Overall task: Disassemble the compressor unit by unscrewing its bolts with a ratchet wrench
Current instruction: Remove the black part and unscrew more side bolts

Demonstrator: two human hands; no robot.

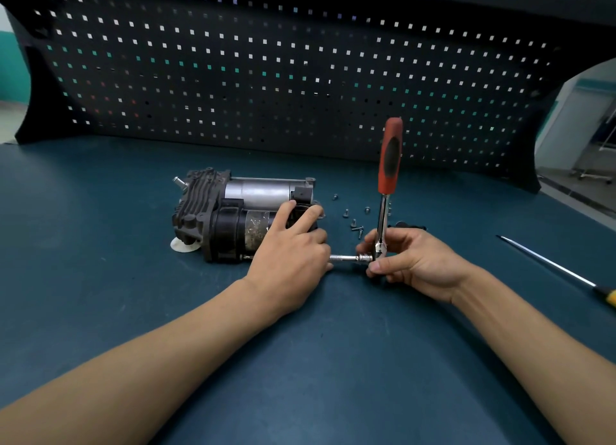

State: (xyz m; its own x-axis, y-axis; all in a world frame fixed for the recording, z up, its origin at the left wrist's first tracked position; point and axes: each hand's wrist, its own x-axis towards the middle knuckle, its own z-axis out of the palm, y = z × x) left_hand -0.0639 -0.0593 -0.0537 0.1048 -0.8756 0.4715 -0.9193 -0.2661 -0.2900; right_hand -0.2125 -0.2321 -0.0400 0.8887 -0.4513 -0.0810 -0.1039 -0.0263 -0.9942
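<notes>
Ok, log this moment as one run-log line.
left hand: grips compressor unit end | right hand: pinches ratchet wrench head, handle upright | extension bar: level, toward unit's base | loose screws: beside unit

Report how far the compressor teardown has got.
Done: several small loose metal screws lie on the blue-green mat beside the black-and-silver compressor unit. In hand: the left hand holds the unit while the right hand pinches the head of the red-handled chrome ratchet wrench, its extension bar reaching the unit's lower edge. Left: the housing looks whole.
</notes>
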